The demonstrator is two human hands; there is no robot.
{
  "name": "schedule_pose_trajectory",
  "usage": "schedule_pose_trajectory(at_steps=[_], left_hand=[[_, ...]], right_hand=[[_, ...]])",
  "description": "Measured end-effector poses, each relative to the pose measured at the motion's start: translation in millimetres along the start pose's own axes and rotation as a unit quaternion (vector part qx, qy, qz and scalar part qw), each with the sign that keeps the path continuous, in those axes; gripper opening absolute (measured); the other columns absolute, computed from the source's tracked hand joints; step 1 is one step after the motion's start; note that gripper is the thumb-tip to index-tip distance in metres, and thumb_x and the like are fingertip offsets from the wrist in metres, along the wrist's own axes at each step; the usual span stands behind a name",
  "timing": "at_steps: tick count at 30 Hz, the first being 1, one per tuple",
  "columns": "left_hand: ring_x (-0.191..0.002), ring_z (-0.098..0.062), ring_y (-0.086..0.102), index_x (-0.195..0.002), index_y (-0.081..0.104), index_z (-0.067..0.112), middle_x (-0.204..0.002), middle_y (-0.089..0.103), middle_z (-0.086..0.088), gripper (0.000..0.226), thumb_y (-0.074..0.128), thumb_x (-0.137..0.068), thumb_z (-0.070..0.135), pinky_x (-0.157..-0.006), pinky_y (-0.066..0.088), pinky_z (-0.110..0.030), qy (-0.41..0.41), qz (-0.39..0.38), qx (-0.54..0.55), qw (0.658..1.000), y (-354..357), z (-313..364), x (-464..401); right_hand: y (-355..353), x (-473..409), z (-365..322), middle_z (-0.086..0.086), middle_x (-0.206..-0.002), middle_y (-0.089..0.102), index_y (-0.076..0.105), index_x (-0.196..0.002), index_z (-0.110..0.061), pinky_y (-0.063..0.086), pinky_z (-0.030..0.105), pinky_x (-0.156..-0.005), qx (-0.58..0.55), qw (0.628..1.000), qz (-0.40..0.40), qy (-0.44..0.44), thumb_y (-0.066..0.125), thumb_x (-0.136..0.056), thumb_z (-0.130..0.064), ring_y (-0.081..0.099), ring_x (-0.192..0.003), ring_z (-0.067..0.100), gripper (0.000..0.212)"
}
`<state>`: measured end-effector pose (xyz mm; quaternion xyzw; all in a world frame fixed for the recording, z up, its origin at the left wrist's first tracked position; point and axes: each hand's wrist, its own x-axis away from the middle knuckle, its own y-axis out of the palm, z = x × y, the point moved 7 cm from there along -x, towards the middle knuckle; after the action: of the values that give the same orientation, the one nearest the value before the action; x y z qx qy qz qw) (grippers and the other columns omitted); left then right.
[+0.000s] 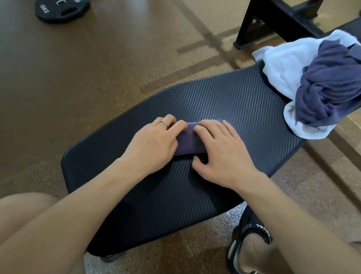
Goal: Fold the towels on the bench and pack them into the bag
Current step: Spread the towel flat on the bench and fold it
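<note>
A small dark purple towel [190, 140], folded into a narrow bundle, lies on the black padded bench [241, 99]. My left hand [154, 142] presses on its left end, fingers curled over the cloth. My right hand [220, 153] lies flat over its right end, thumb tucked beneath the near edge. At the bench's far right, a crumpled navy towel [333, 86] rests on top of a white towel [281, 65]. No bag is in view.
A black 15 kg weight plate [61, 6] lies on the brown floor at upper left. A black steel rack frame [268, 14] stands beyond the bench. My knee [14, 228] and sandalled foot [248, 250] flank the bench's near end.
</note>
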<state>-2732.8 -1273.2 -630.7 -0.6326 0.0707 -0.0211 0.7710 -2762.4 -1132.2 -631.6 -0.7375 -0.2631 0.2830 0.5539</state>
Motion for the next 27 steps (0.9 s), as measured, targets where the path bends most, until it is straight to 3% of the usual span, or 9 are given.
schedule_pose_trajectory(at_steps=[4,8,11,14,18,20,22,24,27], left_hand=[[-0.111,-0.023,0.055,-0.129,0.05,0.024,-0.123,0.058,0.002,0.037,0.044,-0.096,0.04,-0.086,0.051,-0.041,-0.025,-0.033,0.059,0.997,4,-4,16],[-0.112,-0.02,0.054,-0.137,0.045,0.025,-0.125,0.056,0.003,0.074,0.055,-0.08,0.071,-0.094,0.049,-0.038,0.015,-0.097,-0.026,0.995,7,16,47],[-0.11,-0.023,0.06,-0.134,0.048,0.023,-0.121,0.061,0.002,0.066,0.054,-0.08,0.06,-0.1,0.046,-0.038,0.047,-0.082,-0.077,0.993,2,33,71],[-0.122,-0.025,0.06,-0.137,0.055,0.021,-0.127,0.067,-0.001,0.066,0.05,-0.081,0.054,-0.115,0.035,-0.043,0.091,-0.068,-0.132,0.985,-5,49,90],[-0.142,-0.033,0.043,-0.14,0.054,0.022,-0.149,0.053,-0.011,0.061,0.055,-0.087,0.052,-0.123,0.024,-0.051,0.107,-0.081,-0.213,0.968,-3,69,119],[-0.137,-0.033,0.046,-0.137,0.055,0.021,-0.148,0.053,-0.013,0.055,0.058,-0.088,0.048,-0.12,0.03,-0.048,0.099,-0.076,-0.223,0.967,-6,78,123],[-0.12,-0.029,0.058,-0.13,0.057,0.018,-0.131,0.062,-0.01,0.05,0.059,-0.087,0.042,-0.108,0.043,-0.041,0.108,-0.088,-0.219,0.966,-8,91,127],[-0.102,-0.024,0.064,-0.124,0.057,0.018,-0.113,0.067,-0.004,0.044,0.06,-0.085,0.038,-0.093,0.051,-0.037,0.122,-0.102,-0.216,0.963,-12,106,131],[-0.091,-0.02,0.067,-0.121,0.052,0.02,-0.103,0.067,0.002,0.041,0.064,-0.087,0.039,-0.078,0.056,-0.035,0.114,-0.096,-0.159,0.976,-35,129,127]], right_hand=[[0,7,1,0.001,-0.132,0.056,0.054,-0.128,-0.017,0.037,0.039,-0.111,-0.018,1.0,-0.017,0.004,0.055,-0.07,-0.035,0.051,-0.126,0.024,0.06],[-4,29,-13,-0.001,-0.123,0.06,0.056,-0.124,-0.02,0.039,0.039,-0.105,-0.003,1.0,-0.018,-0.011,0.052,-0.068,-0.036,0.056,-0.117,0.022,0.058],[-5,56,-27,-0.002,-0.121,0.059,0.056,-0.126,-0.021,0.038,0.04,-0.106,0.013,0.999,-0.034,-0.035,0.05,-0.068,-0.041,0.055,-0.113,0.022,0.061],[-4,82,-37,-0.002,-0.127,0.057,0.051,-0.133,-0.023,0.034,0.043,-0.113,0.014,0.997,-0.056,-0.042,0.05,-0.07,-0.052,0.053,-0.12,0.021,0.069],[7,114,-49,0.002,-0.133,0.055,0.046,-0.138,-0.022,0.036,0.044,-0.113,0.051,0.996,-0.061,-0.051,0.069,-0.076,-0.048,0.051,-0.123,0.025,0.071],[7,122,-54,0.005,-0.129,0.059,0.049,-0.136,-0.02,0.042,0.044,-0.109,0.067,0.995,-0.048,-0.056,0.074,-0.082,-0.037,0.056,-0.117,0.028,0.061],[1,127,-60,0.006,-0.117,0.065,0.054,-0.128,-0.017,0.047,0.044,-0.099,0.082,0.993,-0.036,-0.081,0.069,-0.087,-0.028,0.062,-0.105,0.029,0.045],[-14,132,-62,0.004,-0.105,0.069,0.056,-0.117,-0.018,0.049,0.042,-0.089,0.095,0.99,-0.031,-0.103,0.063,-0.089,-0.026,0.067,-0.093,0.028,0.03],[-54,145,-49,0.001,-0.097,0.071,0.056,-0.109,-0.02,0.05,0.039,-0.084,0.073,0.992,-0.022,-0.096,0.062,-0.09,-0.026,0.067,-0.085,0.025,0.021]])
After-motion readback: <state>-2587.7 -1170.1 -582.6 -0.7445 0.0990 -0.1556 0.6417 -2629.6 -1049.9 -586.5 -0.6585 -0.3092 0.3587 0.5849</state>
